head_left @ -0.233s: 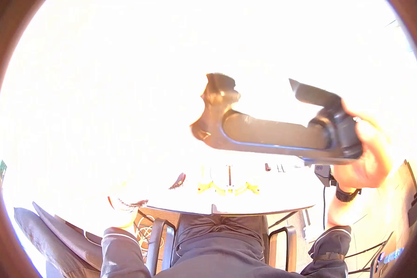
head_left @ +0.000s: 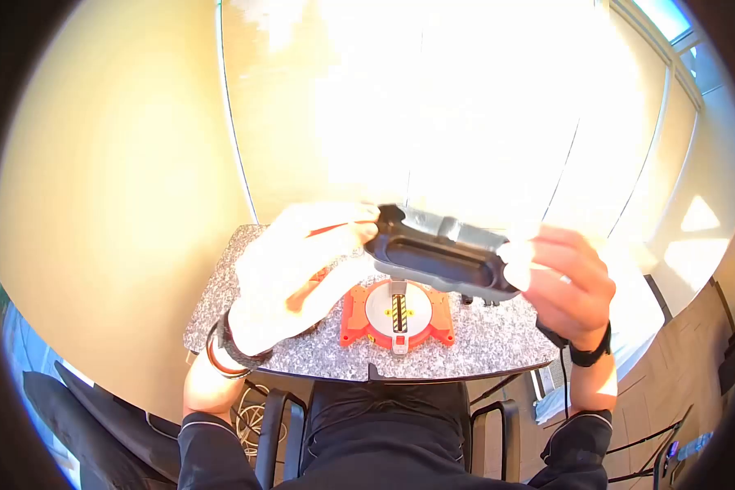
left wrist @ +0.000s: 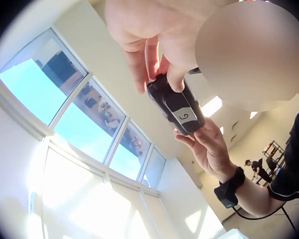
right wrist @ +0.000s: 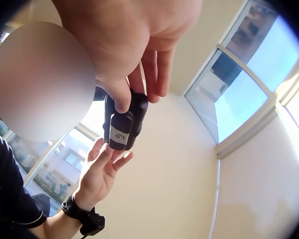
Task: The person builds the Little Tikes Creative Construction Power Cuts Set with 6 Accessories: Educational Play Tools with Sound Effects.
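Both hands hold a black plastic part (head_left: 441, 255) up above the table, one at each end. It is elongated, with raised walls and a long recess facing my head. My left hand (head_left: 290, 265) pinches its left end, and my right hand (head_left: 572, 286) grips the right end. From the left wrist, the underside shows a raised block with a white label (left wrist: 185, 115) bearing one handwritten character. In the right wrist view, the right thumb (right wrist: 120, 97) presses along one side of the part, the other fingers lying on its opposite side.
Below the part, an orange-red base (head_left: 354, 314) with a round silver disc (head_left: 420, 314) and a yellow-black striped slot stands on the speckled table (head_left: 498, 343). A small dark item lies right of the base. Chair armrests (head_left: 282, 425) flank my lap. Bright wall panels rise behind the table.
My left hand has come up from the table's left edge and taken the part's left end. The part has moved farther from my head and turned. The overexposed view has darkened.
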Tool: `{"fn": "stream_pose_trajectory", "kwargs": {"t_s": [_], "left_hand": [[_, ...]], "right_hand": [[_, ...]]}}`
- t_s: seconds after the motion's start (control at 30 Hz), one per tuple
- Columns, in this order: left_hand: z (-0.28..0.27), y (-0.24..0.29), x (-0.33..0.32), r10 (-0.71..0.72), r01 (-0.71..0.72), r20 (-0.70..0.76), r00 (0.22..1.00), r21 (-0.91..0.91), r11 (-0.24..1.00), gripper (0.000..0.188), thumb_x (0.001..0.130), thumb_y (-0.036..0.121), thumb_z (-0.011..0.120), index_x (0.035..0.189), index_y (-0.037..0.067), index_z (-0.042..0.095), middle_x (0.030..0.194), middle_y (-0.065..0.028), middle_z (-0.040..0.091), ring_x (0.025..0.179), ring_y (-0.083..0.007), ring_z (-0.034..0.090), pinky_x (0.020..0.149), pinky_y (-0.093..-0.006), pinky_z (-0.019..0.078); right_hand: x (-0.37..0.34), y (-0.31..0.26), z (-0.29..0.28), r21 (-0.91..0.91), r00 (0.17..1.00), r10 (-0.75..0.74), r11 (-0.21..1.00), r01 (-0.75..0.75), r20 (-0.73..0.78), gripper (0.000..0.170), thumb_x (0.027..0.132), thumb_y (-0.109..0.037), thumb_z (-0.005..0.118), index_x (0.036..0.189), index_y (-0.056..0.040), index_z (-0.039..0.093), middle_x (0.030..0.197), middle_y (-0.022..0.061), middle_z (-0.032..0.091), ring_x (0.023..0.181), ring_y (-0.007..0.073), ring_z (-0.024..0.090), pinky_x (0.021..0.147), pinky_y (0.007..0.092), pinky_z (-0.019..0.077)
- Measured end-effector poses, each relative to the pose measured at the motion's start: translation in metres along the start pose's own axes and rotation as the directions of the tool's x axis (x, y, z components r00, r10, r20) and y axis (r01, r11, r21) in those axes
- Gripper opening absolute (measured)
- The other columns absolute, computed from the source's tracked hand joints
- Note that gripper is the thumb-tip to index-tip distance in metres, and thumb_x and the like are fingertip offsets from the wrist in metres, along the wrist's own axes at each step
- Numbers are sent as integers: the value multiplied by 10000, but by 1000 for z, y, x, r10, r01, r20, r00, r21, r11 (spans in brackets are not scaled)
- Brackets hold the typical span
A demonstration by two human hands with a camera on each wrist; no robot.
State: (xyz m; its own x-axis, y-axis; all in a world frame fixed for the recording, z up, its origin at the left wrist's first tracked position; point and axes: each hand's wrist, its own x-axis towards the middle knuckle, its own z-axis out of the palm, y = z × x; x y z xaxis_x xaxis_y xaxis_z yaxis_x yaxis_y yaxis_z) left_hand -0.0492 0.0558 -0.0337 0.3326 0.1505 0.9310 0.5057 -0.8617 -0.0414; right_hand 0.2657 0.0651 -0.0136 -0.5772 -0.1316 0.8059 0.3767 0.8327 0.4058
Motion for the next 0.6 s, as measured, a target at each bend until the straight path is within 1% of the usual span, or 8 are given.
{"fn": "stream_pose_trajectory", "kwargs": {"t_s": [0.13, 0.2, 0.3, 0.37, 0.43, 0.47, 0.5, 0.6], "left_hand": [[30, 10, 18, -81, 89, 232, 969, -25, 996, 419, 857, 196, 805, 1214, 28, 666, 1193, -161, 681, 1072, -337, 687, 911, -390, 580], [32, 11, 6, -144, 160, 325, 935, -24, 987, 421, 874, 227, 791, 1222, 31, 656, 1200, -144, 670, 1089, -340, 680, 918, -402, 585], [34, 12, -13, -248, 291, 453, 857, -26, 956, 423, 896, 231, 777, 1243, 35, 639, 1235, -136, 656, 1114, -347, 668, 913, -418, 585], [40, 14, -34, -347, 402, 524, 778, 11, 916, 449, 855, 224, 820, 1230, 31, 665, 1231, -156, 679, 1102, -369, 677, 917, -420, 581], [72, 13, -81, -333, 417, 535, 777, -40, 908, 446, 862, 241, 816, 1229, 37, 665, 1217, -159, 681, 1089, -372, 676, 905, -426, 574], [87, 9, -89, -370, 461, 583, 724, -8, 888, 445, 867, 248, 813, 1230, 39, 664, 1206, -158, 682, 1089, -374, 674, 902, -427, 571], [99, 4, -99, -406, 503, 628, 664, 26, 864, 444, 871, 254, 809, 1232, 41, 663, 1194, -157, 683, 1088, -375, 671, 899, -429, 567], [103, -21, -103, -430, 529, 662, 614, 58, 846, 435, 910, 297, 761, 1242, 39, 652, 1179, -170, 675, 1086, -379, 659, 901, -446, 554]], "right_hand": [[-30, 15, -39, 85, 980, 112, 988, -126, 162, 292, 687, 3, 787, 967, -55, 726, 966, 86, 721, 918, 296, 713, 787, 379, 597], [-48, 16, -48, 44, 917, 247, 961, -274, 315, 236, 722, -7, 772, 945, -53, 709, 969, 80, 708, 947, 289, 697, 795, 375, 580], [-92, 18, -47, -25, 865, 340, 934, -356, 369, 182, 758, -9, 758, 924, -53, 696, 958, 69, 696, 960, 277, 685, 786, 370, 568], [-139, 16, -46, -69, 797, 479, 869, -490, 367, 117, 769, 4, 743, 871, -43, 709, 903, 67, 687, 904, 269, 678, 769, 386, 565], [-209, 9, -54, -145, 672, 594, 787, -600, 442, 84, 760, -9, 752, 835, -37, 727, 885, 72, 695, 899, 272, 669, 785, 383, 561], [-241, 19, -58, -149, 671, 596, 786, -600, 441, 84, 760, -9, 752, 835, -37, 727, 885, 72, 695, 899, 272, 669, 785, 383, 561], [-270, 27, -60, -196, 609, 642, 746, -636, 465, 78, 751, -15, 759, 819, -40, 732, 884, 75, 702, 895, 278, 662, 791, 385, 557], [-294, 37, -58, -275, 496, 722, 663, -697, 483, 71, 734, -24, 770, 796, -44, 740, 877, 84, 708, 897, 290, 649, 805, 398, 548]]}}
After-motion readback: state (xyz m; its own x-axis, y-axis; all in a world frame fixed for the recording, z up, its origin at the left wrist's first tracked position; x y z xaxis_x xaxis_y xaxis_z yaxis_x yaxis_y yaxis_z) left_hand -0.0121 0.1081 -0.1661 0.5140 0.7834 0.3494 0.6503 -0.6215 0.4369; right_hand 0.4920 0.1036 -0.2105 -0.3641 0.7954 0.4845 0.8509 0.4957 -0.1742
